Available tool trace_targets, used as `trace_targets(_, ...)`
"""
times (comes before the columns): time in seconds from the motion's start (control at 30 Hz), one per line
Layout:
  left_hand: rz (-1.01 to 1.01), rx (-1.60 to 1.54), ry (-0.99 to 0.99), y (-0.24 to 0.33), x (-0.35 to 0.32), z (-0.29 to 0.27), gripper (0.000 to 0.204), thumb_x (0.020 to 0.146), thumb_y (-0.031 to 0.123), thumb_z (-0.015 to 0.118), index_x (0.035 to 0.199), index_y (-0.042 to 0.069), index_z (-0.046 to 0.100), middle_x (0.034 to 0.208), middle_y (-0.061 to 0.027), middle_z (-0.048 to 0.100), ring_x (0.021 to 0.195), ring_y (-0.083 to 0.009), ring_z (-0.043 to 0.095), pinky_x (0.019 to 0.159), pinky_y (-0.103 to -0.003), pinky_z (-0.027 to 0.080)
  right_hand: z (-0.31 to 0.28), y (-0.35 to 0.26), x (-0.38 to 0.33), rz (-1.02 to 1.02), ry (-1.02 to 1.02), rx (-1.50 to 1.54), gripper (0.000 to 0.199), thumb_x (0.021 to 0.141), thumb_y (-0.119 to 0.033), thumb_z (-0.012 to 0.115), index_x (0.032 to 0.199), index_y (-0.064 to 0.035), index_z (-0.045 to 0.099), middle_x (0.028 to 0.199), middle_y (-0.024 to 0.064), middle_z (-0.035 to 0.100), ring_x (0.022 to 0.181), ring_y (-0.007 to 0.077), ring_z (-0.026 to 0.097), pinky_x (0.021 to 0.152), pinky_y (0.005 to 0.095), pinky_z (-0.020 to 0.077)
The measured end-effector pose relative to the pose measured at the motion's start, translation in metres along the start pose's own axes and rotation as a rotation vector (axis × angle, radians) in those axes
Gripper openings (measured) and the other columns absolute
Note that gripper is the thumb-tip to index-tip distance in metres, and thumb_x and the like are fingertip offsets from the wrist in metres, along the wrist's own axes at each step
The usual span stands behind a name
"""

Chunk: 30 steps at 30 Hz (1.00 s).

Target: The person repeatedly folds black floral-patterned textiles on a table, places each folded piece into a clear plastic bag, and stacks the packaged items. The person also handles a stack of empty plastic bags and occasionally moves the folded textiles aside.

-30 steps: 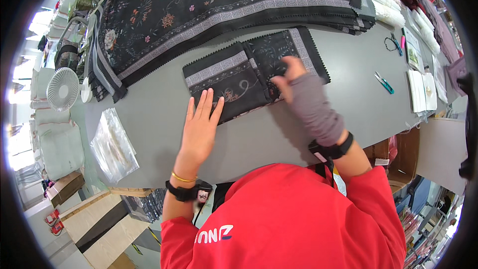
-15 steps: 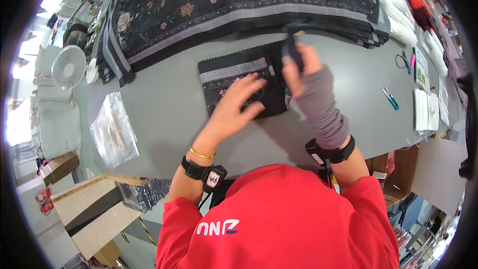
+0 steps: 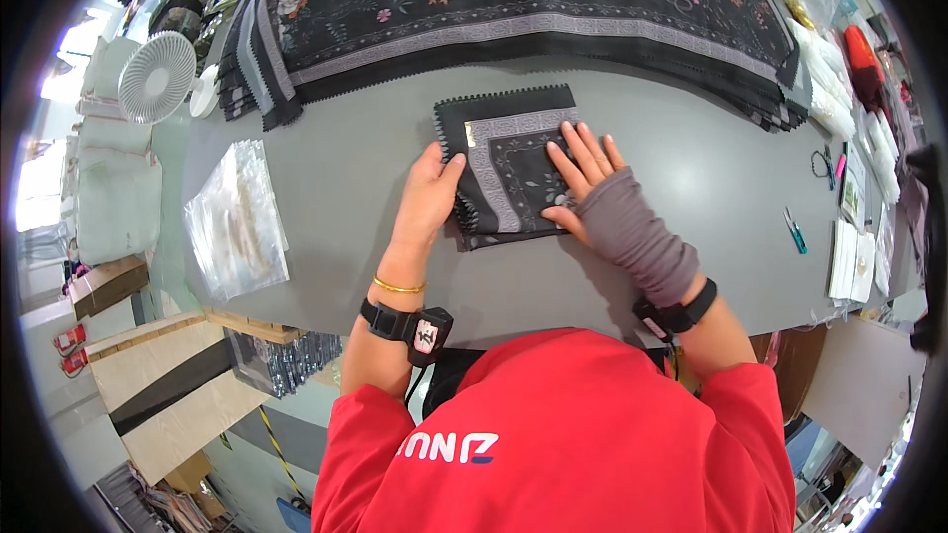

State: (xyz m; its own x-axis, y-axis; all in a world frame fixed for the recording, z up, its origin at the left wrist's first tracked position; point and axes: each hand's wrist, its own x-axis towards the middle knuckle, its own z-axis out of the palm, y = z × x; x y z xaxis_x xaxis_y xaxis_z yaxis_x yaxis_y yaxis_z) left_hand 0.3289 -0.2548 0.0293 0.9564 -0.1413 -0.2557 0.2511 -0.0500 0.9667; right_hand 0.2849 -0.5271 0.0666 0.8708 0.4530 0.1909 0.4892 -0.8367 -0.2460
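A folded black scarf (image 3: 516, 173) with a grey patterned border and small flowers lies on the grey table in front of me. Its left edge is between the thumb and fingers of my left hand (image 3: 432, 195), the thumb on top and the fingers partly hidden. On the scarf's right side my right hand (image 3: 591, 178), in a grey fingerless sleeve, lies flat with its fingers stretched out. A small gold-coloured label (image 3: 471, 134) shows near the upper left corner. Beyond the hands spreads a pile of black floral scarves (image 3: 533, 39).
Clear plastic bags (image 3: 237, 222) lie on the left of the table (image 3: 365, 128), with a white fan (image 3: 158, 79) farther back. At the right are small teal-handled snips (image 3: 796, 232), dark scissors (image 3: 823, 164) and white folded packets (image 3: 851, 259).
The folded scarf has been turned, showing a bordered corner on top. My left hand has gone from lying over it to gripping its left edge; my right hand has come down flat on it.
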Motion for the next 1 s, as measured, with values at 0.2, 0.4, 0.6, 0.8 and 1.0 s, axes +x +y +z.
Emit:
trace_targets(0.2, 0.120, 0.161, 0.025, 0.003, -0.006, 0.004, 0.025, 0.105, 0.008, 0.055, 0.128, -0.003, 0.058, 0.116, -0.0085, 0.068, 0.106, -0.0145, 0.060, 0.095, -0.035, 0.052, -0.009, -0.016, 0.058, -0.145, -0.028, 0.006, 0.069, 0.099, -0.046, 0.069, 0.153, -0.0046, 0.055, 0.163, 0.0218, 0.048, 0.155, 0.0353, 0.040, 0.128, 0.0606, 0.0207)
trace_targets(0.4, 0.020, 0.189, 0.355, 0.032, -0.050, -0.073, 0.025, 0.105, 0.011, 0.064, 0.127, 0.000, 0.063, 0.109, -0.0089, 0.074, 0.083, -0.0140, 0.071, 0.074, -0.028, 0.057, 0.021, -0.042, 0.076, -0.238, -0.194, -0.090, 0.088, 0.089, -0.063, 0.073, 0.161, -0.0170, 0.050, 0.173, 0.0182, 0.032, 0.161, 0.0420, 0.024, 0.124, 0.0736, 0.0144)
trace_targets(0.6, 0.200, 0.998, 0.858, 0.017, -0.082, -0.231, 0.023, 0.098, 0.023, 0.073, 0.107, 0.002, 0.068, 0.101, -0.0166, 0.074, 0.085, -0.0349, 0.071, 0.073, -0.041, 0.055, 0.017, -0.029, 0.036, -0.087, -0.147, -0.151, 0.089, 0.086, -0.053, 0.079, 0.162, -0.0184, 0.048, 0.175, 0.0175, 0.028, 0.163, 0.0419, 0.020, 0.126, 0.0702, 0.0110)
trace_targets(0.8, 0.091, 0.939, 0.680, -0.027, -0.063, -0.275, 0.027, 0.099, 0.024, 0.070, 0.108, -0.002, 0.069, 0.092, -0.0163, 0.072, 0.084, -0.0334, 0.068, 0.077, -0.042, 0.053, 0.013, -0.022, 0.034, -0.034, -0.175, -0.156, 0.088, 0.090, -0.055, 0.076, 0.164, -0.0197, 0.045, 0.176, 0.0173, 0.026, 0.163, 0.0424, 0.019, 0.127, 0.0701, 0.0105)
trace_targets(1.0, 0.164, 0.778, 0.742, 0.005, -0.081, -0.277, 0.025, 0.102, 0.022, 0.067, 0.109, 0.000, 0.075, 0.078, -0.0160, 0.068, 0.076, -0.0307, 0.068, 0.071, -0.041, 0.052, -0.032, -0.052, 0.063, -0.335, 0.130, 0.095, 0.042, 0.085, -0.023, 0.083, 0.119, -0.0024, 0.067, 0.132, 0.0198, 0.067, 0.131, 0.0420, 0.058, 0.118, 0.0570, 0.0391)
